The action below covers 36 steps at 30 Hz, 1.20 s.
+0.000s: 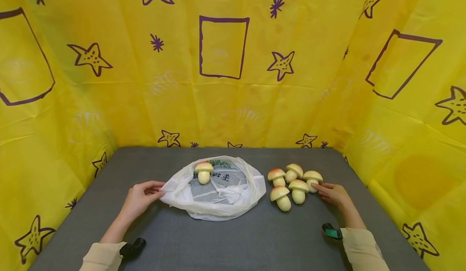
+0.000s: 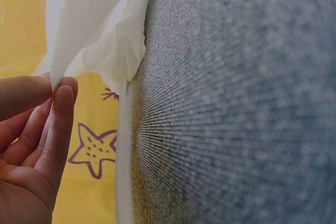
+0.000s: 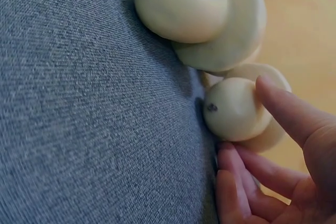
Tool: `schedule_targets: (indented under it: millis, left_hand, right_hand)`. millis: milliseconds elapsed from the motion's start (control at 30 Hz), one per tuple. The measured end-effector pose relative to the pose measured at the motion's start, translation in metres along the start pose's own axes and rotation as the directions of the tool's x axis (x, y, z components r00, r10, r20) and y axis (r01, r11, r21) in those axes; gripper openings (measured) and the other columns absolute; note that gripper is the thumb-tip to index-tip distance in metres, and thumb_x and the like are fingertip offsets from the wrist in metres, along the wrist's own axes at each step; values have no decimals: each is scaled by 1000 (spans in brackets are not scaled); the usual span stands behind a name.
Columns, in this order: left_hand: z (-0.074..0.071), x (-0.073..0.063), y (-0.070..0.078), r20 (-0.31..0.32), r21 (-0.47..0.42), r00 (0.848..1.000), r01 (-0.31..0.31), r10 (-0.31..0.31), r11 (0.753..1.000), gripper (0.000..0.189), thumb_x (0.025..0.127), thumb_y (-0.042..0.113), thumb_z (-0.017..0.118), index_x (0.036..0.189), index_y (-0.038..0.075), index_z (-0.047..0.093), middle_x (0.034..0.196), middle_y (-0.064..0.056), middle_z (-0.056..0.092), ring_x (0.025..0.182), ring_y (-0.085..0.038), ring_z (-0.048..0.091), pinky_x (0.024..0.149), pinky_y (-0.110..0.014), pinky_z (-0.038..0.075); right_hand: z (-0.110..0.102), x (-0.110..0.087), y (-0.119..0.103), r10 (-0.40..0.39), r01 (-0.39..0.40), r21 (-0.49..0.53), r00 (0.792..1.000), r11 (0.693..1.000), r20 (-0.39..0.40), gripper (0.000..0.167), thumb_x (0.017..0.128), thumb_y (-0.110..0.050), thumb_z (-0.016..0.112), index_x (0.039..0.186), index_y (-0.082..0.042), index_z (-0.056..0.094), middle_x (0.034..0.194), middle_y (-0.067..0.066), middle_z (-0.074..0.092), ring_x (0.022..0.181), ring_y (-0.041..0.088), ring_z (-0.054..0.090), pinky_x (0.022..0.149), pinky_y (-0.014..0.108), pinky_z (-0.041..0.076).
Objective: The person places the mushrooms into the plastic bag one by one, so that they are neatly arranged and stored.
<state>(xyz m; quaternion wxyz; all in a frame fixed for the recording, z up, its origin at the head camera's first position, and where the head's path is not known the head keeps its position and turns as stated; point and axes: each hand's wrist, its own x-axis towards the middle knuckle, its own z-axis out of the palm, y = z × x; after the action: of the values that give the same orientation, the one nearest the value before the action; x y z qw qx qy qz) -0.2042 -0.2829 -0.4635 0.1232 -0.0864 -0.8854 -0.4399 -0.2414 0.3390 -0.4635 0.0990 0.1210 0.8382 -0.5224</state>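
Note:
A white plastic bag (image 1: 218, 211) lies on the table with its mouth spread wide, and one toy mushroom (image 1: 204, 177) with a reddish cap is inside it. My left hand (image 1: 140, 198) pinches the bag's left rim between thumb and fingertips; the left wrist view shows the thin plastic (image 2: 79, 24) caught there. Right of the bag, several cream toy mushrooms sit in a cluster. My right hand (image 1: 336, 196) pinches the stem of the rightmost mushroom (image 1: 313, 177), thumb on one side and fingers on the other, as the right wrist view shows on its stem (image 3: 236, 109).
The other mushrooms, such as the front one (image 1: 281, 198), stand or lean close together beside the held one. A dark grey table (image 1: 233, 246) lies under everything. Yellow cloth walls (image 1: 225, 113) with purple stars enclose the back and both sides.

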Motion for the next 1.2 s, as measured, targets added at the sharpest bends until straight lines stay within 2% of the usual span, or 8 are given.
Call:
schedule_targets:
  millis: [167, 333, 667, 967, 1200]
  left_hand:
    - [0, -1, 0, -2, 1, 1000, -1, 1, 1000, 29, 79, 18, 77, 104, 5, 71, 87, -9, 70, 70, -3, 62, 64, -16, 52]
    - [-1, 1, 1, 5, 0, 1000, -1, 1, 1000, 29, 79, 20, 77, 104, 6, 72, 88, -9, 70, 70, -2, 62, 65, -16, 52]
    - [0, 2, 0, 12, -4, 1000, 0, 0, 1000, 29, 79, 20, 78, 104, 6, 71, 87, -9, 70, 70, -3, 61, 64, -17, 52]
    - [1, 3, 2, 8, 11, 1000, 20, -20, 1000, 28, 80, 21, 77, 103, 6, 71, 88, -9, 70, 71, -5, 61, 64, -17, 52]
    - [2, 2, 1, 12, 11, 1000, 20, -20, 1000, 28, 79, 18, 77, 103, 5, 71, 88, -9, 70, 69, -4, 61, 64, -17, 52]
  right_hand:
    - [5, 2, -4, 3, -5, -65, 1000, 998, -25, 82, 87, -45, 64, 137, 14, 37, 134, 32, 46, 99, 18, 63, 85, 32, 53]
    - [6, 4, -7, 7, -10, -83, 1000, 996, -30, 83, 88, -44, 64, 137, 16, 35, 133, 34, 45, 102, 24, 63, 86, 35, 53]
    - [5, 2, -9, 9, -12, -95, 999, 995, -34, 80, 87, -44, 65, 135, 14, 39, 131, 32, 49, 100, 22, 63, 85, 34, 54]
    - [4, 0, -11, 22, -22, -16, 1000, 1000, 3, 84, 87, -39, 66, 139, 17, 30, 139, 37, 36, 115, 36, 56, 92, 38, 51]
    - [2, 0, -10, 35, -35, 5, 999, 999, 29, 85, 87, -37, 66, 138, 20, 28, 139, 37, 37, 111, 31, 59, 91, 37, 51]
